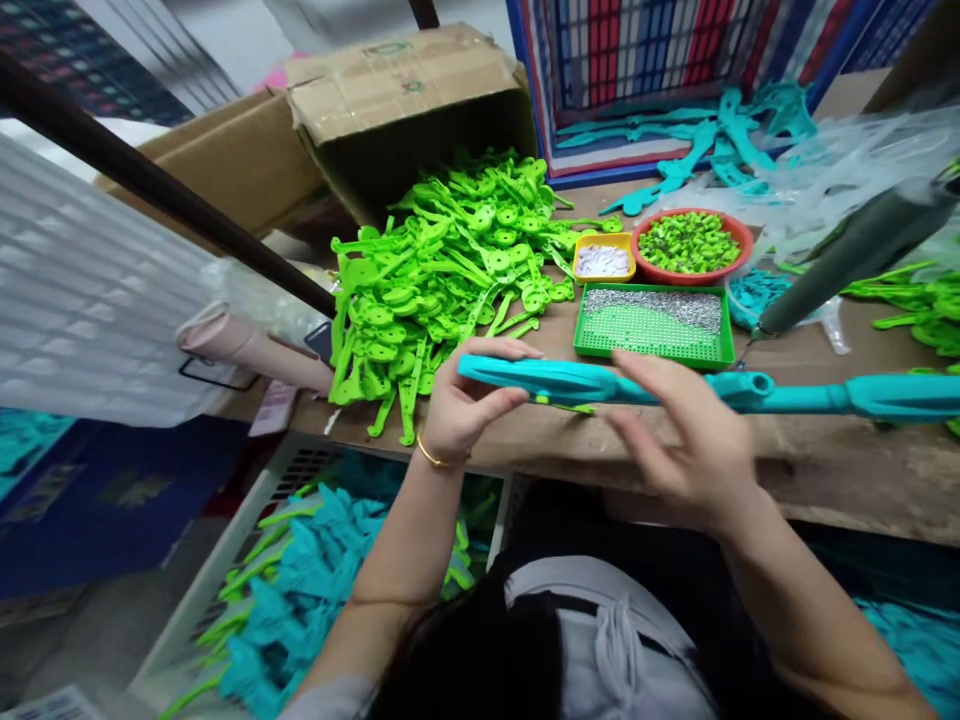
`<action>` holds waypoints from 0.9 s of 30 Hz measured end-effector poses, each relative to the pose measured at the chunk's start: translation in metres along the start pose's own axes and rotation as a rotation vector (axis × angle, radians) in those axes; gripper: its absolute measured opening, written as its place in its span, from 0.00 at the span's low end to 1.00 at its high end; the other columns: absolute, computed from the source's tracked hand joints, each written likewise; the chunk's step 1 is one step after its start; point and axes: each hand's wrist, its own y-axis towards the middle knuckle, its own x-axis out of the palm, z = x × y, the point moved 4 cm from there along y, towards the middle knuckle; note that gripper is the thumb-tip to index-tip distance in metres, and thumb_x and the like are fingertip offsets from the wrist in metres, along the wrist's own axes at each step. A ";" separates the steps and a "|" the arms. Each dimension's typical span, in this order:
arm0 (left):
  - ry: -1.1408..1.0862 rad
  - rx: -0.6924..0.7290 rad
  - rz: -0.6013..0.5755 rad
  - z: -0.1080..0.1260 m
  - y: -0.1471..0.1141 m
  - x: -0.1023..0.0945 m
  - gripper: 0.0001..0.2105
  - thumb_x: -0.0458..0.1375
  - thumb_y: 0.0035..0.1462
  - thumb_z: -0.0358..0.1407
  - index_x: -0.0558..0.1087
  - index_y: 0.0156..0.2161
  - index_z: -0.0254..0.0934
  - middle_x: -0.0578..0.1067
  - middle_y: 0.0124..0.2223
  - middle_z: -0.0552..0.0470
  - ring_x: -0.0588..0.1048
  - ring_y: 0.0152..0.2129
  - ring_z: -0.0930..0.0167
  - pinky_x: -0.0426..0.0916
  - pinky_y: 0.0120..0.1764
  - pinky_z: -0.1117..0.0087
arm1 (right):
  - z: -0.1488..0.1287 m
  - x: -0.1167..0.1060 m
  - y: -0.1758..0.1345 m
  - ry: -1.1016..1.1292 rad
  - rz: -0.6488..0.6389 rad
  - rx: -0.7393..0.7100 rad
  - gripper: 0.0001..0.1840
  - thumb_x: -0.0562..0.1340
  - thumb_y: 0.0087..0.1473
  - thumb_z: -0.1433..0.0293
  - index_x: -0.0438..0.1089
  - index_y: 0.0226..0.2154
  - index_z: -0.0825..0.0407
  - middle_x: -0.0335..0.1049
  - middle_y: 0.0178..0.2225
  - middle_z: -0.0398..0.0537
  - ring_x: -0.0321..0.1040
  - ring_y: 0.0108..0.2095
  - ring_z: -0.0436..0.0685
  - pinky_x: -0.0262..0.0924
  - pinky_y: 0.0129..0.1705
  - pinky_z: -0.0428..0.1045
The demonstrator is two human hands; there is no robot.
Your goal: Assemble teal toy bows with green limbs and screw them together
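A long turquoise plastic part (795, 398), shaped like a toy gun body with a short tube on top, lies level above the front of the bench. My left hand (469, 400) is closed around its left end, thumb below and fingers behind. A bit of bright green plastic (574, 408) shows under the part, just right of my left thumb. My right hand (686, 435) is in front of the part's middle with thumb and fingers spread, slightly blurred; whether it touches the part is unclear.
Behind are a heap of green plastic pieces (450, 270), a cardboard box (405, 85), a green tray of small metal pieces (654, 355), a yellow dish (604, 277) and a red bowl (690, 278). A dark green hanging tool (847, 255) is at right. A white crate (202, 590) stands below.
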 end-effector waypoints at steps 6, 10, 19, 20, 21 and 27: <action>-0.003 0.090 -0.016 0.016 -0.006 0.013 0.13 0.69 0.48 0.36 0.74 0.39 0.39 0.78 0.39 0.49 0.79 0.39 0.67 0.75 0.43 0.65 | -0.006 0.033 0.035 0.132 0.015 -0.077 0.09 0.63 0.56 0.69 0.73 0.41 0.49 0.78 0.40 0.49 0.75 0.41 0.56 0.70 0.45 0.54; -0.076 0.057 -0.042 -0.005 -0.009 0.017 0.21 0.70 0.46 0.42 0.73 0.46 0.40 0.78 0.45 0.48 0.77 0.44 0.66 0.73 0.47 0.64 | 0.003 0.031 0.034 0.213 -0.003 -0.025 0.09 0.64 0.54 0.69 0.73 0.40 0.48 0.78 0.40 0.49 0.74 0.42 0.56 0.69 0.45 0.54; 0.194 -0.058 -0.161 -0.072 -0.027 0.041 0.29 0.53 0.57 0.58 0.70 0.50 0.33 0.78 0.44 0.40 0.78 0.39 0.62 0.74 0.41 0.58 | 0.002 0.035 0.036 -0.034 -0.211 -0.122 0.24 0.64 0.54 0.61 0.65 0.53 0.49 0.74 0.48 0.54 0.72 0.48 0.60 0.69 0.49 0.57; 0.205 -0.044 -0.165 -0.065 -0.025 0.037 0.29 0.54 0.56 0.58 0.71 0.49 0.34 0.78 0.43 0.42 0.78 0.38 0.62 0.74 0.40 0.60 | 0.001 0.033 0.036 -0.045 -0.209 -0.136 0.25 0.64 0.54 0.61 0.64 0.54 0.49 0.74 0.48 0.54 0.72 0.48 0.60 0.69 0.49 0.56; 0.244 -0.028 -0.189 -0.057 -0.022 0.032 0.28 0.55 0.55 0.58 0.72 0.47 0.35 0.78 0.41 0.43 0.78 0.36 0.63 0.73 0.39 0.62 | 0.001 0.031 0.035 -0.045 -0.205 -0.144 0.25 0.64 0.54 0.61 0.65 0.54 0.49 0.74 0.47 0.53 0.72 0.47 0.60 0.69 0.48 0.55; 0.830 -0.077 -0.441 -0.015 -0.016 0.007 0.17 0.62 0.53 0.51 0.72 0.38 0.39 0.74 0.27 0.57 0.75 0.22 0.71 0.61 0.23 0.74 | 0.007 0.037 0.025 -0.034 -0.260 -0.119 0.23 0.64 0.54 0.61 0.66 0.52 0.50 0.75 0.48 0.52 0.72 0.47 0.59 0.69 0.48 0.54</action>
